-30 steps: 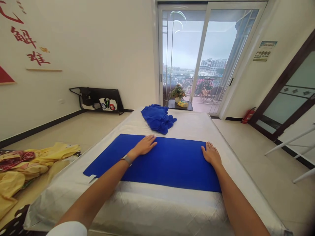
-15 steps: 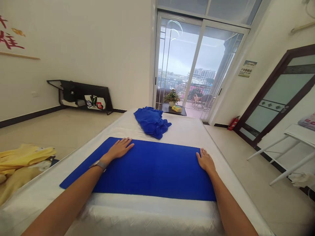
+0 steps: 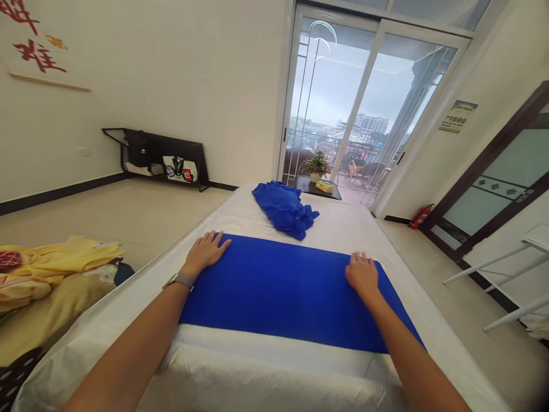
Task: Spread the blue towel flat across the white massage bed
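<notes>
The flat blue cloth (image 3: 283, 297) lies smooth across the near end of a plastic-covered mattress (image 3: 343, 217), its wide edges running from 9 to 3 o'clock. Taking its centre as the dial, the left grip (image 3: 206, 252) sits near 10 o'clock, unclenched, fingers spread on the cloth's far left corner, the cloth stretching away from it toward 3. The right grip (image 3: 363, 274) is between 2 and 3 o'clock, at the far edge with fingers bent; whether they pinch the fabric I cannot tell. The cloth reaches beyond this grip toward 4 o'clock, and most of it spreads between the 2 grips and nearer the person. At 12 o'clock, just past the far edge, a crumpled blue cloth (image 3: 287, 209) rests on the same mattress. Yellow clothes (image 3: 64, 257) are heaped at 9. Farther out, a black rack (image 3: 163, 143) stands along the wall between 10 and 11, a potted plant (image 3: 317, 163) and yellow pack (image 3: 325, 186) sit before sliding glass doors (image 3: 362, 97) around 12, and a red extinguisher (image 3: 420, 217) stands at 2 beside a brown-framed door (image 3: 497, 186).
</notes>
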Action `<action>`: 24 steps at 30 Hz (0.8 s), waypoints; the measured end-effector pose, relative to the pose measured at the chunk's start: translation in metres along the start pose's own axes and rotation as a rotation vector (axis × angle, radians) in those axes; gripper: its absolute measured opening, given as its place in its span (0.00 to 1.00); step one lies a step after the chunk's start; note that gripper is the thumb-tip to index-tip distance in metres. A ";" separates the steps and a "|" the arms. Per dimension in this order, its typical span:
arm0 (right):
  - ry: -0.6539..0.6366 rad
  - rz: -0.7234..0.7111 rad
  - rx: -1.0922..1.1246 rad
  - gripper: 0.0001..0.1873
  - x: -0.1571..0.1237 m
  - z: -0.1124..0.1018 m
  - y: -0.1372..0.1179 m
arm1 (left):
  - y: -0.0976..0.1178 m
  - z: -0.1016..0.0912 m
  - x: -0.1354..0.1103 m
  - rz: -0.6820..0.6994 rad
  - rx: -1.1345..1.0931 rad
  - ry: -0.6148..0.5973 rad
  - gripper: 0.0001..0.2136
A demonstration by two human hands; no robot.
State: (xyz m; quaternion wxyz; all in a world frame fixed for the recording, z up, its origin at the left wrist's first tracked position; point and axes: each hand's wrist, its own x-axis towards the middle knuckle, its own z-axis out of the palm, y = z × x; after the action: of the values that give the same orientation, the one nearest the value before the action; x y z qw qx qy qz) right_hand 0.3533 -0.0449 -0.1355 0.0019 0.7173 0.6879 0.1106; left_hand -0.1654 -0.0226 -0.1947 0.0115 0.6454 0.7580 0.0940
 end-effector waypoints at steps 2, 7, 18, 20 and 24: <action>-0.038 -0.129 0.124 0.33 -0.005 -0.009 -0.051 | 0.000 -0.001 -0.001 -0.007 -0.006 0.002 0.38; -0.136 -0.381 0.358 0.38 -0.010 -0.012 -0.146 | -0.001 0.000 -0.002 0.002 -0.004 0.026 0.37; -0.226 -0.156 0.262 0.39 0.013 0.029 -0.030 | -0.007 0.002 0.002 0.015 0.020 0.010 0.36; -0.226 -0.051 0.224 0.39 0.013 0.038 0.017 | -0.009 0.003 0.003 0.033 0.033 0.019 0.35; -0.218 0.111 0.211 0.40 0.007 0.049 0.084 | -0.011 0.002 0.003 0.072 0.063 0.040 0.33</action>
State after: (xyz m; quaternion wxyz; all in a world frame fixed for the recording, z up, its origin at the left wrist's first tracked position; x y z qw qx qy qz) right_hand 0.4440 -0.0349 -0.1695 -0.0049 0.7580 0.6509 -0.0411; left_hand -0.1761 -0.0210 -0.1981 -0.0274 0.6702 0.7369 0.0834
